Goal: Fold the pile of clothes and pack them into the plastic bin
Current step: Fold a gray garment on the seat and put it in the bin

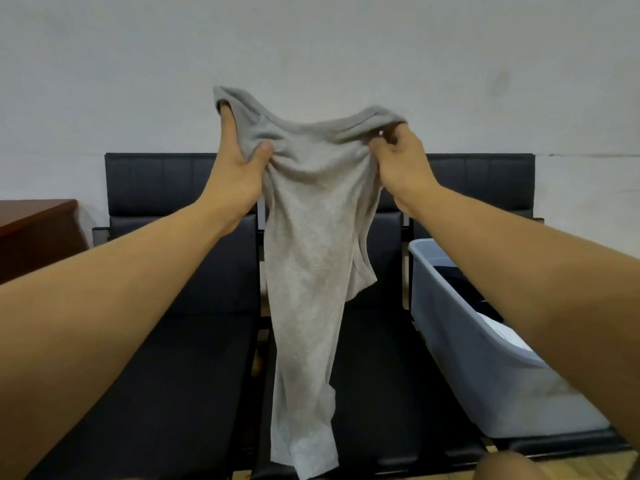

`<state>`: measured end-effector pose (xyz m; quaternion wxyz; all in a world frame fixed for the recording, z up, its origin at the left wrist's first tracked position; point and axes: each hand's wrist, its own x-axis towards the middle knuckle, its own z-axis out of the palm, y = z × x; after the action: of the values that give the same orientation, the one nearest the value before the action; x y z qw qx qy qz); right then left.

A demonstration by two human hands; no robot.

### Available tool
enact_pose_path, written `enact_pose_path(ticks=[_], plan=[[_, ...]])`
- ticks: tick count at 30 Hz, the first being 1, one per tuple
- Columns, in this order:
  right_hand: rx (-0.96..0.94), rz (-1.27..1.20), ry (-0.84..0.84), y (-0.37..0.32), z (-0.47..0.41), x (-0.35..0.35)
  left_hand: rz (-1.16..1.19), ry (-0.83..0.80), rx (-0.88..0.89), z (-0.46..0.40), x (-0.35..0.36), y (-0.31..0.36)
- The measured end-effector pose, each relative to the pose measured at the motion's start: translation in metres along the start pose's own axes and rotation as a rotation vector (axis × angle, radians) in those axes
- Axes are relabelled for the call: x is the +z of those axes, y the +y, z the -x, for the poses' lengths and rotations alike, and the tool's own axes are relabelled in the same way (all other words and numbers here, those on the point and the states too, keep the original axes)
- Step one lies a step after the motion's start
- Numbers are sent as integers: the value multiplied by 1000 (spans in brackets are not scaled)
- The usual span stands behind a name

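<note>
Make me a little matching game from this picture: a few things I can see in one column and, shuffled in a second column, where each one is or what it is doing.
Things:
1. grey garment
2. plastic bin
3. wooden table
4. left hand

Places or states:
A. sits on the black seat at the right, with clothes inside
B. stands at the far left edge, beside the black seats
C. hangs in the air in front of the seats, held up at its top
D. grips one top corner of the cloth

Right pairs: 1-C, 2-A, 3-B, 4-D.
</note>
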<state>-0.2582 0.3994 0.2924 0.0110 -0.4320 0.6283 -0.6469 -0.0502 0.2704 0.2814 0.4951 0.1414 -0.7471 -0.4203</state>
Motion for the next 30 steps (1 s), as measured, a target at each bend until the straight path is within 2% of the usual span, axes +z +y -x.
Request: enact_pose_path(ticks=[3,7,9,13,16,20,22,25,27,28,30], plan=[[-103,-95,4,-2,-5,0,-99,26,133,5,7,14],[107,-310,-88,-17,-6,-3,-244,-47,138,9,16,31],[176,-278,-104,-15,-5,-7,-278,-83,130,12,16,29],[286,-36,-162,-15,4,-21,-255,-200,157,16,2,11],[290,-25,-158,-22,6,-30,-267,-163,207,13,-10,4],[482,-332,-431,-34,14,-32,-589,-180,270,17,-14,4],[552,-392,-492,-38,21,-28,-572,-89,266,24,-12,0],[620,-372,-491,-31,27,-19,-547,105,74,29,-6,-10],[650,-369,-513,-26,29,-14,-616,81,-101,29,-1,-20],[665,-369,-542,-26,32,-12,-576,31,-202,30,2,-20],[680,-346,-603,-26,35,-6,-270,-74,-435,34,7,-21]])
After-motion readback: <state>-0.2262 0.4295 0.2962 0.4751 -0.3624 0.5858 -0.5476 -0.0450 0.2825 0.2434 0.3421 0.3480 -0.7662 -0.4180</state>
